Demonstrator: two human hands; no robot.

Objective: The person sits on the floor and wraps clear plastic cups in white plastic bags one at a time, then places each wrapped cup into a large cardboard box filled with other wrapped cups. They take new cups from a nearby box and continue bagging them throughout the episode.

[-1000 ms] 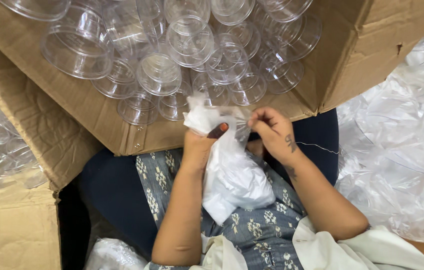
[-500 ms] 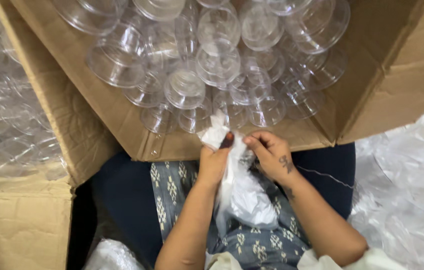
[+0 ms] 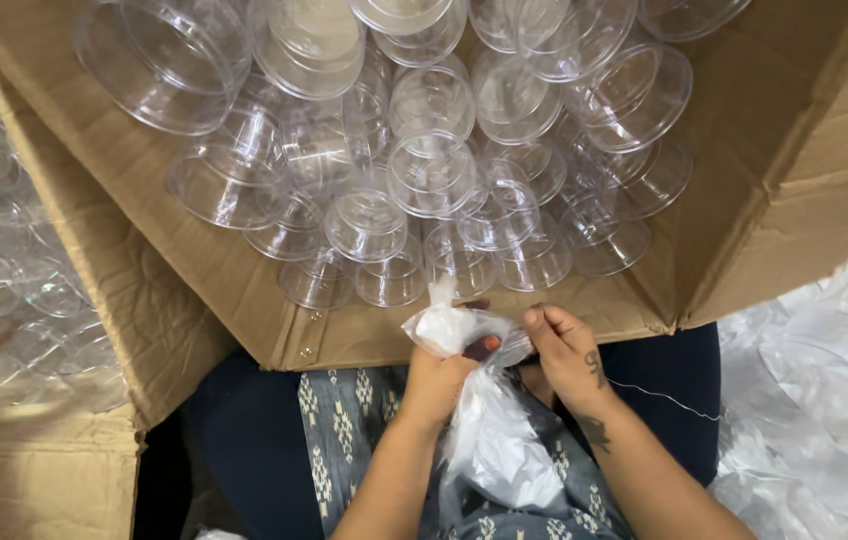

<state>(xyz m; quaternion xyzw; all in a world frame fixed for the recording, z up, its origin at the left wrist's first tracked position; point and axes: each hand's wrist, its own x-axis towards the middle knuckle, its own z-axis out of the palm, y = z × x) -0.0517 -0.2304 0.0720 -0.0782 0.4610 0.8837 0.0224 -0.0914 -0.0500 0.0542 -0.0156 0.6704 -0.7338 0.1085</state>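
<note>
Open cardboard boxes [image 3: 774, 190] crowd the space (evenly lit), clear plastic sheeting [image 3: 824, 400] alongside.

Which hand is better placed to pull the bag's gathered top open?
Probably the right hand: its fingertips pinch the edge of the plastic bag near the top, while the left hand grips the bunched neck, steadying it.

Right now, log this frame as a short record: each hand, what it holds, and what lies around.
left hand: grips the gathered neck of a white plastic bag
right hand: fingers pinch the same bag's top
bag: hangs over the lap
ahead: open cardboard box full of clear plastic cups
right side: loose clear plastic sheets
</note>
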